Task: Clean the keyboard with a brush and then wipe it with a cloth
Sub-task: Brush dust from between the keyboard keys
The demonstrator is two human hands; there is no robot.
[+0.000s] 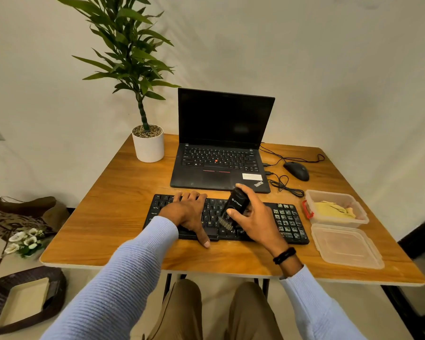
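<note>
A black keyboard (288, 220) lies across the front of the wooden table (123, 217). My left hand (188, 212) rests flat on its left half, fingers spread over the keys and thumb at the front edge. My right hand (253, 217) grips a black brush (233, 207) with a logo on its body. The brush is tilted, and its bristles touch the keys near the middle of the keyboard. A yellow cloth (334, 210) lies folded inside a clear plastic box (362, 217) to the right of the keyboard.
An open black laptop (221, 148) stands behind the keyboard, with a wired mouse (297, 171) and loose cables to its right. A potted plant (148, 143) occupies the back left corner. The box's lid (346, 245) lies at the front right. A basket (22, 298) sits on the floor.
</note>
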